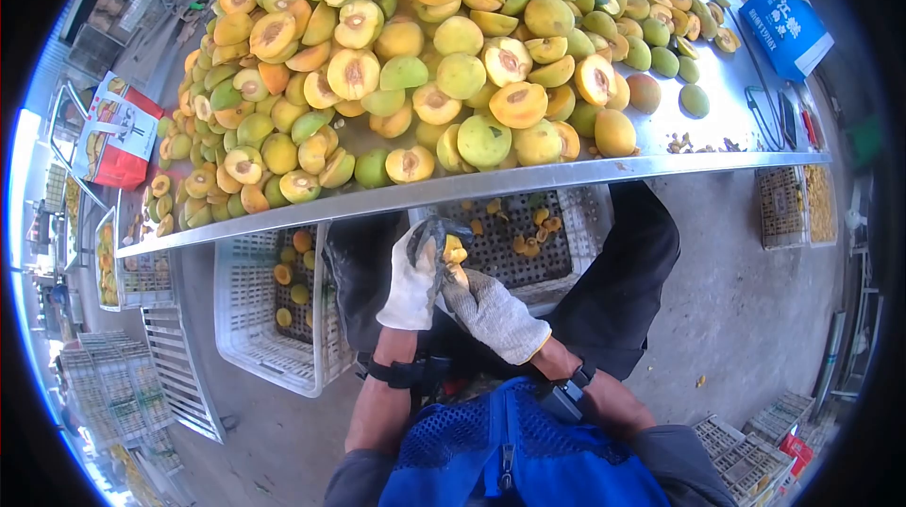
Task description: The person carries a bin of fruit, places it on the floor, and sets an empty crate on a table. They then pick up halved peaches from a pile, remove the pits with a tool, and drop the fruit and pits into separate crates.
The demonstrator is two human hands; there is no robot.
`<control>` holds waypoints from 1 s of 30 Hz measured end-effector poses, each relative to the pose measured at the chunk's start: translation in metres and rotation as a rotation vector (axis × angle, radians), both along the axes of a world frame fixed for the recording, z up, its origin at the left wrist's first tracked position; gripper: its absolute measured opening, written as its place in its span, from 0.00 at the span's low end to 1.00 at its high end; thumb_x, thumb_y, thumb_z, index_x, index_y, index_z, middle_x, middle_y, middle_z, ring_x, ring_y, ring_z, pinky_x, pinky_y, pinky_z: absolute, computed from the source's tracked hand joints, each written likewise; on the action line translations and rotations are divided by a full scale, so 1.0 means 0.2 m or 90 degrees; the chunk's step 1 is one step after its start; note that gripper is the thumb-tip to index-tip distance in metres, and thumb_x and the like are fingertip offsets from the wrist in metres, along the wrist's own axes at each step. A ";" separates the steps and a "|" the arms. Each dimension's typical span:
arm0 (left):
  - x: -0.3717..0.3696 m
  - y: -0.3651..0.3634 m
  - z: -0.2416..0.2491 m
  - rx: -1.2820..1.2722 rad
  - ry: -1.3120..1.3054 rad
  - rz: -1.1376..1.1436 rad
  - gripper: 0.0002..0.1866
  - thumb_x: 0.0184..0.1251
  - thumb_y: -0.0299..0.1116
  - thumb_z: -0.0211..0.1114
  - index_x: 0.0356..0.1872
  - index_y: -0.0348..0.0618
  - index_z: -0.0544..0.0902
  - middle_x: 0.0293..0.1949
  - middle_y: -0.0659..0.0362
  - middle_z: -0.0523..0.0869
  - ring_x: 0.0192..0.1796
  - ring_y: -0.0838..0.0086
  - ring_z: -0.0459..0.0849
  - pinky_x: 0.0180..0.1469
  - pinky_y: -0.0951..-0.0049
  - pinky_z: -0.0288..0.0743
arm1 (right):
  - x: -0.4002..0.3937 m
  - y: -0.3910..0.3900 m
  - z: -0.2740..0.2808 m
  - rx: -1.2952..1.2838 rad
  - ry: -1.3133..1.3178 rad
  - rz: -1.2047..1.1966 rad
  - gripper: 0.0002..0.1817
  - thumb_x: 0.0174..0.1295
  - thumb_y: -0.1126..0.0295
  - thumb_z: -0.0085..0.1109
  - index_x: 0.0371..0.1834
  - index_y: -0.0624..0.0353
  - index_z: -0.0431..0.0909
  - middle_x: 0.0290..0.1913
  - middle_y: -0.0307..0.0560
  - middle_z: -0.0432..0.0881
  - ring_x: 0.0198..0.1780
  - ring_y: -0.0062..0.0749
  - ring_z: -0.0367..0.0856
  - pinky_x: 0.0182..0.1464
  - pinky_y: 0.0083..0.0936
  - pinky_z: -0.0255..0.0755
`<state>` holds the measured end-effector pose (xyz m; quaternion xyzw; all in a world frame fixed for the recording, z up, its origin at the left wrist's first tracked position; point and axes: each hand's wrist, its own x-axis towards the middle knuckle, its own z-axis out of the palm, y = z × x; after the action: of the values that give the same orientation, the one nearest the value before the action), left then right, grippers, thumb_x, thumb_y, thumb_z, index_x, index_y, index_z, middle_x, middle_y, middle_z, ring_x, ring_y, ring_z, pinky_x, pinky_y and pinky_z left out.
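Both my hands wear pale work gloves and meet just below the table's front edge. My left hand (415,273), its glove stained dark at the fingers, is closed round a piece of yellow peach (454,250). My right hand (495,313) is closed too, its fingertips against the lower side of that piece. Whatever the right fingers grip is hidden. Above them, a large heap of green and yellow peaches (353,75), many cut in half, covers much of the metal table (453,184). Below lies a crate (495,257) with several yellow pieces in it.
Left of my legs stands a white crate (269,356) holding several fruits. A blue carton (785,24) is at the table's right end, and a red and white bag (121,134) at its left. More crates (783,214) stand on the floor, right.
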<state>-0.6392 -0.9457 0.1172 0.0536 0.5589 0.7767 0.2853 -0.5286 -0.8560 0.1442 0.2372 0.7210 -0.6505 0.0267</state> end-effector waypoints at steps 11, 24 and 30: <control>-0.09 -0.05 -0.05 0.106 -0.007 -0.143 0.17 0.68 0.31 0.66 0.52 0.29 0.77 0.46 0.49 0.85 0.42 0.69 0.87 0.47 0.70 0.83 | -0.01 -0.01 -0.03 -0.001 0.025 0.018 0.16 0.73 0.56 0.52 0.41 0.58 0.79 0.20 0.33 0.72 0.21 0.19 0.69 0.23 0.20 0.62; -0.04 0.02 -0.06 0.197 -0.173 -0.185 0.17 0.73 0.40 0.59 0.51 0.34 0.79 0.37 0.52 0.87 0.40 0.68 0.87 0.43 0.68 0.85 | 0.09 0.06 0.06 -0.485 -0.006 0.045 0.17 0.73 0.55 0.52 0.34 0.57 0.76 0.19 0.34 0.71 0.19 0.17 0.67 0.21 0.19 0.59; -0.02 -0.05 0.01 0.260 -0.335 0.003 0.26 0.79 0.53 0.45 0.57 0.39 0.76 0.50 0.55 0.84 0.54 0.71 0.82 0.58 0.68 0.79 | 0.14 0.13 0.05 -0.492 0.067 0.039 0.22 0.73 0.49 0.50 0.26 0.54 0.67 0.17 0.34 0.63 0.16 0.22 0.60 0.20 0.22 0.53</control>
<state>-0.6426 -0.9557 0.1193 -0.0946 0.2989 0.8606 0.4014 -0.5009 -0.8303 0.1548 0.1544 0.4298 -0.8844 0.0963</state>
